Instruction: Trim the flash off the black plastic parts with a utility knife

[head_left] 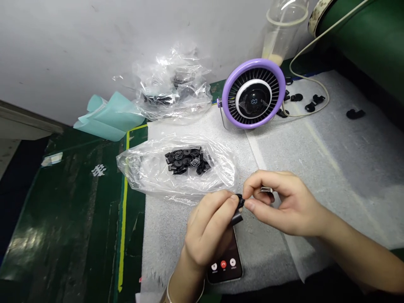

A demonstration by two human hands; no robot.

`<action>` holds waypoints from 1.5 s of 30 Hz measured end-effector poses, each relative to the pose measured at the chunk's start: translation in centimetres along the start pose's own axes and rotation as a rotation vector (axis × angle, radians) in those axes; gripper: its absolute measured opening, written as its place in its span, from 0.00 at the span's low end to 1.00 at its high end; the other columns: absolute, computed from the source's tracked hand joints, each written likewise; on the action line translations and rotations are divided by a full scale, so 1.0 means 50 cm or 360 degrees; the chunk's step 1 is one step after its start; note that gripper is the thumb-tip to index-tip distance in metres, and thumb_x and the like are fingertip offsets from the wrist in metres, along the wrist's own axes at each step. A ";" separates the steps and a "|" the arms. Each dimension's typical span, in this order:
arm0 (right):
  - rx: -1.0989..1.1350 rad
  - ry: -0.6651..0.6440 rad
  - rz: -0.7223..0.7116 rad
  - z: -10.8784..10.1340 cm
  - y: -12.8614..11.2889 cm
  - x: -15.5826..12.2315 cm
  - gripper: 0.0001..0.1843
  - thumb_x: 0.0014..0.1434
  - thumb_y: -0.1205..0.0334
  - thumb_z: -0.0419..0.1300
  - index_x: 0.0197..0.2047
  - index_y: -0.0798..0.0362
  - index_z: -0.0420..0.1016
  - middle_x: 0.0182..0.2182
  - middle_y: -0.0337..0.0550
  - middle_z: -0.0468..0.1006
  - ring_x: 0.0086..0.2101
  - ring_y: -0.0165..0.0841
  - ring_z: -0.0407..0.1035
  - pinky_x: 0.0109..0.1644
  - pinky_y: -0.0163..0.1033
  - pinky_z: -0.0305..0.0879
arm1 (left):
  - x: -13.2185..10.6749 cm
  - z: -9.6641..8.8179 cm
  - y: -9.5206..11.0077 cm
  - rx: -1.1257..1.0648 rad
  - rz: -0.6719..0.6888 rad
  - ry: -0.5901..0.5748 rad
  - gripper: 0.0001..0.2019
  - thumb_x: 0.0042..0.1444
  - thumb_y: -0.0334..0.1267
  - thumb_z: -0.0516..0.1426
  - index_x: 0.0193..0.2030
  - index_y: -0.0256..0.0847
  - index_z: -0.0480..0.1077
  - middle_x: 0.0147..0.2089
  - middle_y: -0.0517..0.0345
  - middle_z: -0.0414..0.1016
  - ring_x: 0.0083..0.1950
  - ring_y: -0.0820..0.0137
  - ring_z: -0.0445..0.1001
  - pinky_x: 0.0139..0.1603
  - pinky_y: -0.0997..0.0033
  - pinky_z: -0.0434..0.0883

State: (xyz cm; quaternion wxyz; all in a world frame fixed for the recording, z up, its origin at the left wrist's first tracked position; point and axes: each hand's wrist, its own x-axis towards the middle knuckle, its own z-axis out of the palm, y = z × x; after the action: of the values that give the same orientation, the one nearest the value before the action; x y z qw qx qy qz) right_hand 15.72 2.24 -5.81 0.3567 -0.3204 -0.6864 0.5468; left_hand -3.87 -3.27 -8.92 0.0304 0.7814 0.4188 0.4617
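My left hand (208,227) grips a small black plastic part (236,218) between thumb and fingers. My right hand (284,204) comes in from the right, and its thumb and index finger pinch the upper end of that part. A small silver metal piece (267,190) shows behind the right index finger and seems to be held there. Both hands are above a white foam sheet (268,252). A smartphone (229,263) lies under my left hand, its screen showing call buttons. The shape of the black part is partly hidden by my fingers.
A clear plastic bag (176,168) of black plastic parts lies left of my hands. Behind it are a second bag (170,84), a purple fan (252,93) and a plastic cup (280,33). Loose black parts (315,103) and a cable lie back right. Green bench surface (72,210) extends left.
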 end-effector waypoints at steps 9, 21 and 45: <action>-0.0156 -0.0113 -0.0365 -0.008 0.014 0.013 0.09 0.58 0.73 0.59 0.34 0.50 0.65 0.27 0.32 0.66 0.26 0.26 0.58 0.30 0.35 0.55 | 0.000 0.008 -0.005 0.0015 0.0070 -0.0104 0.12 0.71 0.26 0.53 0.55 0.32 0.75 0.47 0.42 0.82 0.46 0.64 0.82 0.43 0.68 0.81; 0.0363 -0.0204 -0.0036 -0.026 0.010 0.023 0.10 0.70 0.64 0.56 0.34 0.50 0.62 0.26 0.32 0.59 0.25 0.26 0.52 0.26 0.33 0.54 | 0.009 0.000 0.007 0.0011 -0.0076 0.0048 0.07 0.66 0.24 0.60 0.48 0.35 0.75 0.42 0.52 0.83 0.42 0.69 0.83 0.43 0.73 0.82; -0.0172 -0.0046 0.0348 -0.051 0.031 0.035 0.13 0.68 0.56 0.57 0.31 0.50 0.65 0.24 0.32 0.61 0.24 0.28 0.56 0.27 0.36 0.54 | 0.003 -0.006 -0.115 0.0661 -0.0416 0.0396 0.13 0.63 0.31 0.64 0.54 0.41 0.79 0.45 0.49 0.80 0.46 0.60 0.77 0.46 0.60 0.72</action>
State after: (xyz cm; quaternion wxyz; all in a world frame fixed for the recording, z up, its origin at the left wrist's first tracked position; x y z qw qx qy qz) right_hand 16.99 5.31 -6.73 0.2675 -0.4041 -0.6808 0.5492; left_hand -7.65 0.45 -11.13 -0.1228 0.6474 0.6024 0.4504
